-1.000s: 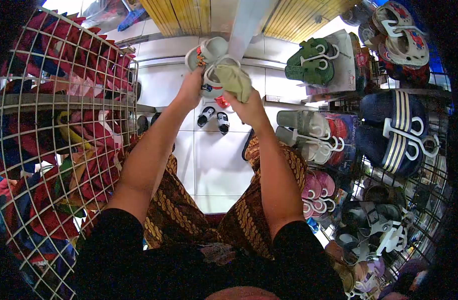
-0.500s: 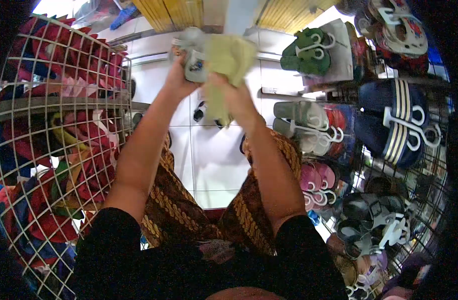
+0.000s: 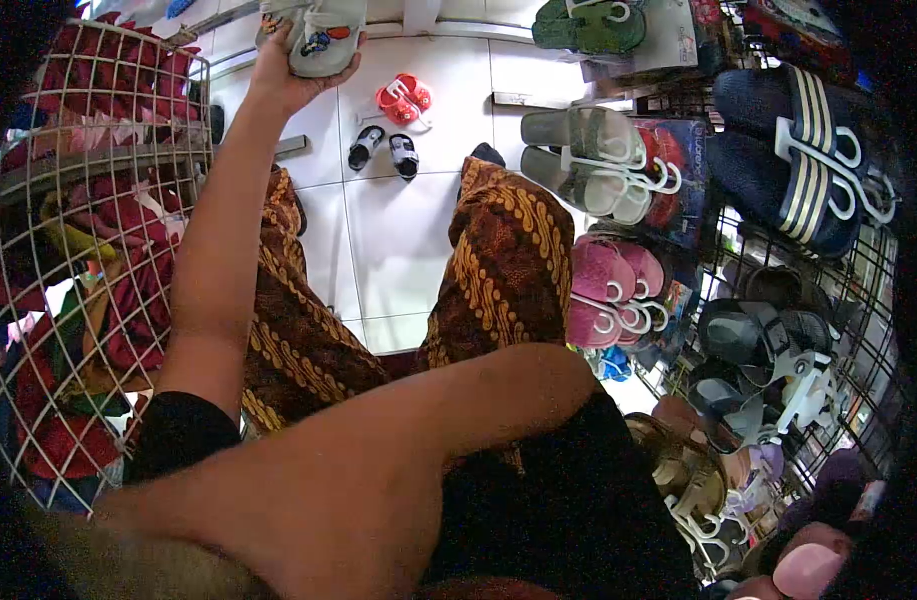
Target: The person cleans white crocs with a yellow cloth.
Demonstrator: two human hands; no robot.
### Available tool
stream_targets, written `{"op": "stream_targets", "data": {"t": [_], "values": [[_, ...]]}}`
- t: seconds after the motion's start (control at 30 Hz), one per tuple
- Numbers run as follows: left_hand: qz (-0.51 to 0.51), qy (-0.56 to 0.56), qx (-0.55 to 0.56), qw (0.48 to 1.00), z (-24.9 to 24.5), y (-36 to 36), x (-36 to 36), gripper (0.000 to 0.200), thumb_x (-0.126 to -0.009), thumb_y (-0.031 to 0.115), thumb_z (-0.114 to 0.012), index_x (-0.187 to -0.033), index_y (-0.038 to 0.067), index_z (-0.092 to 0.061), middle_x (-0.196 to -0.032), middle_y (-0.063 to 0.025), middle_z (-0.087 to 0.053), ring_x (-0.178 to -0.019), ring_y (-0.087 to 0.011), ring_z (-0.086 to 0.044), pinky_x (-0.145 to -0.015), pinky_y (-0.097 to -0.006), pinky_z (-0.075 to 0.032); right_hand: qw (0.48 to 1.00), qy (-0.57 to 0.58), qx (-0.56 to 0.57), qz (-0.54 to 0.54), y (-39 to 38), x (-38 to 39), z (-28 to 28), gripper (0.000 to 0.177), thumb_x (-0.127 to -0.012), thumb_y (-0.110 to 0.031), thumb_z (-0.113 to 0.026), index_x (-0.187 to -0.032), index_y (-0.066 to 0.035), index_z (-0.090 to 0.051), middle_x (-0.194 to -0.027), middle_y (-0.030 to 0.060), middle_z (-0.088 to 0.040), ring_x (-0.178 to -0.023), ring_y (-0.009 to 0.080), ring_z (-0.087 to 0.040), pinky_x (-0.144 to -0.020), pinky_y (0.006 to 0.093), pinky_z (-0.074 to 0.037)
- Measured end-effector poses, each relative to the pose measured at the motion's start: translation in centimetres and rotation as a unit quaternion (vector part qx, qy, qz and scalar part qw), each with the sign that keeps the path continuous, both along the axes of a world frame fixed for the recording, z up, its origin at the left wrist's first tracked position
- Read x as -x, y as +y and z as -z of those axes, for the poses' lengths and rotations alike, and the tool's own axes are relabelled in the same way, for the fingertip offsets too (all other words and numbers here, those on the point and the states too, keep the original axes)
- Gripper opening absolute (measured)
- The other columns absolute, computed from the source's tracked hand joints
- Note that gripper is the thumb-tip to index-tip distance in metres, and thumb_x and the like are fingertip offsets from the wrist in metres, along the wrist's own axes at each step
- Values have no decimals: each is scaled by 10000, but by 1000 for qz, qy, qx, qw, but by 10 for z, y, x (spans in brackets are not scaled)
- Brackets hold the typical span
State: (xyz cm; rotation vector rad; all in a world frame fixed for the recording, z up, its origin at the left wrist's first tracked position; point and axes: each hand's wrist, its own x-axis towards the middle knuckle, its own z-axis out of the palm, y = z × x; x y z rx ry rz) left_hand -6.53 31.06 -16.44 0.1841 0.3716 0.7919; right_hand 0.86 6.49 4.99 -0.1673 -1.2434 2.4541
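Note:
My left hand (image 3: 291,85) reaches forward and grips a pair of pale grey sandals (image 3: 324,50) with small coloured pictures on them. Part of the pair is cut off by the top edge of the view. Bent across my chest, my right arm brings my right hand (image 3: 239,505) to the lower left, very near the camera. A blurred yellow-green cloth (image 3: 149,568) shows under this hand, which seems closed on it; the fingers are mostly hidden. On the white floor beyond my knees lie red child's shoes (image 3: 405,100) and dark-and-white sandals (image 3: 384,150).
A wire rack (image 3: 99,210) holding red and other coloured goods stands at my left. On the right, a black wire rack (image 3: 869,330) carries navy striped slides (image 3: 817,160), pink sandals (image 3: 614,275) and green sandals (image 3: 591,25) on white hangers.
My right hand has moved from beside the sandals back toward my body with the cloth. My left hand still holds the sandals, now higher and further left in view.

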Motion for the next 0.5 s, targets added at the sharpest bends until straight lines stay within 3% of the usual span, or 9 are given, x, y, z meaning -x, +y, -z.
{"op": "stream_targets", "data": {"t": [0.1, 0.37, 0.47, 0.5], "values": [[-64, 86, 6, 994, -13, -7, -10, 556, -947, 435, -499, -1395, 115, -419, -1393, -189, -459, -1292, -398, -435, -1035, -583, -395, 1000, -5, -29, -3, -5, 0, -3, 435, -907, -354, -621, -1168, -10, -561, -943, 115, -678, -777, 195, -668, -691, 332, -555], [21, 20, -7, 1000, 6, 6, -4, 632, -952, 510, -446, -1420, 91, -383, -1443, -218, -387, -1310, -410, -408, -1038, -582, -399, 996, -14, -87, -3, 0, -4, -3, 421, -895, -326, -627, -1162, -9, -553, -914, 125, -680, -778, 203, -667, -695, 335, -544], [-82, 179, 9, 980, -17, -6, -22, 644, -951, 522, -435, -1426, 92, -378, -1433, -211, -406, -1294, -414, -427, -1031, -583, -402, 994, -27, -109, -4, 9, -7, 0, 416, -891, -316, -629, -1160, -9, -550, -903, 128, -681, -778, 206, -666, -696, 336, -540], [-51, 93, -9, 994, -11, -2, -19, 645, -947, 521, -445, -1425, 93, -379, -1428, -207, -416, -1289, -408, -436, -1026, -581, -407, 992, -33, -121, 0, 15, -11, 2, 414, -889, -313, -629, -1159, -9, -549, -900, 130, -681, -778, 207, -666, -697, 336, -539]]}}
